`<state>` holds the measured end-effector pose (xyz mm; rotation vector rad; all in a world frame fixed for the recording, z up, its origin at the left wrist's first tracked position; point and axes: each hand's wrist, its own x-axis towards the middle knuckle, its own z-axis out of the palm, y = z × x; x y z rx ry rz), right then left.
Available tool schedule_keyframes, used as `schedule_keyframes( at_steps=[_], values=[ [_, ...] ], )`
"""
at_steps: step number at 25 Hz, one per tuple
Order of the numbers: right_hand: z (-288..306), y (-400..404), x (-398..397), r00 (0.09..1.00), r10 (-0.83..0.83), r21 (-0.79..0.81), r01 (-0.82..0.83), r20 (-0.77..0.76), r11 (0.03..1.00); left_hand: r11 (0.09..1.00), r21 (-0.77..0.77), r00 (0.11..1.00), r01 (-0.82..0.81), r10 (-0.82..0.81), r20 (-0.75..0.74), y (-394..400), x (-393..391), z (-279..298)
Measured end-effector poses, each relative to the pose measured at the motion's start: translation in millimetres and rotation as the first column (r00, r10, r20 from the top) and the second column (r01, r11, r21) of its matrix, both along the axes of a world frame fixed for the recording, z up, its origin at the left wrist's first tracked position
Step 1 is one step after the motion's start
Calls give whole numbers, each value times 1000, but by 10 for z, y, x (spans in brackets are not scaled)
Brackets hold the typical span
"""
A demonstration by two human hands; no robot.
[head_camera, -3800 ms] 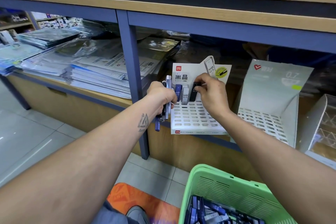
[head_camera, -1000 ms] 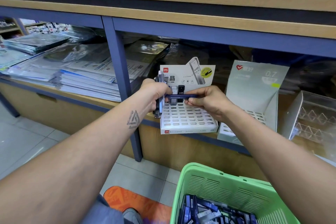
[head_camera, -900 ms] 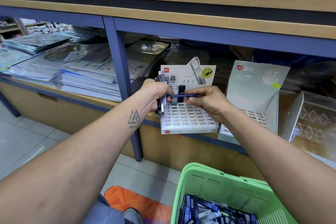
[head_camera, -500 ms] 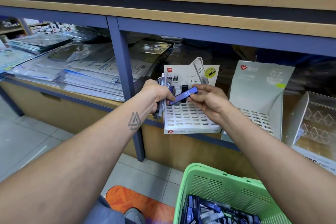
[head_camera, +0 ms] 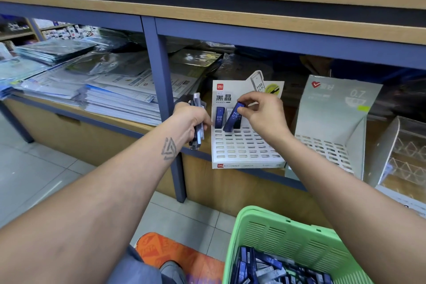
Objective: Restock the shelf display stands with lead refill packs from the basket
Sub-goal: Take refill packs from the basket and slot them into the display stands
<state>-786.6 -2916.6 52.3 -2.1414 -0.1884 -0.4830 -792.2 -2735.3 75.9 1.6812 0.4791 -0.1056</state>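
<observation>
Head view:
Right hand (head_camera: pixel 262 115): fingers pinch a blue lead refill pack (head_camera: pixel 233 117), tilted, its lower end at the display stand (head_camera: pixel 244 152) slots.
Left hand (head_camera: pixel 191 120): curled round a bundle of packs (head_camera: pixel 198 120), count unclear.
Basket (head_camera: pixel 288 240): near right, cut off by the frame; more packs inside.

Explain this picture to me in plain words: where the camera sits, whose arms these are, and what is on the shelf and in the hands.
There is no machine here. The camera is worn on a person's head, looking down at their own bare arms. The right hand pinches a blue lead refill pack, tilted, with its lower end at the slotted white display stand on the shelf. One blue pack already stands upright in the stand's back row. The left hand grips a bundle of more packs. A second stand is beside the first. Below, a green basket holds many packs.
</observation>
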Motion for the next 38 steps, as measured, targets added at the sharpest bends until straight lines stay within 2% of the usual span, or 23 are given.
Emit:
schedule_keyframes(
  at_steps=[1,4,9,15,22,25,28,30,31,33,35,36,38],
  values=[
    [-3,54,-17,999,-5,-71,8,50,997,1000,10,1000,5,-5,-5,-6,-7,-19],
    [-12,201,-24,992,12,-152,8,128,988,998,62,1000,24,-24,-3,-53,2,-113],
    [-109,304,45,990,36,-291,4,133,957,995,97,1000,2,-1,-10,-70,36,-212],
    [-111,332,117,996,46,-358,-18,71,934,995,96,1000,14,-14,-1,-65,70,-226],
    [-100,428,218,992,23,-582,54,125,811,995,100,1000,15,-16,9,-67,93,-242],
    [-151,399,183,983,35,-627,88,182,774,994,106,1000,26,-26,7,-62,92,-256],
    [-140,358,132,988,70,-651,40,141,758,995,95,999,30,-33,25,-41,113,-229],
    [-73,325,74,992,74,-547,-5,105,837,997,56,998,45,-48,51,-49,107,-137],
    [-20,299,33,996,60,-426,-25,69,904,997,28,995,76,-78,64,-72,72,-66],
    [117,219,-93,988,104,-24,-107,-115,994,983,-48,983,179,-176,58,-153,-52,50],
    [246,78,-240,915,274,398,-143,-297,906,938,-157,951,308,-309,20,-271,-187,101],
    [287,-5,-304,882,338,488,-148,-327,860,914,-191,931,358,-364,3,-328,-224,88],
    [332,-190,-416,858,374,516,-155,-352,842,876,-199,890,439,-454,-35,-473,-285,50]
  ],
)
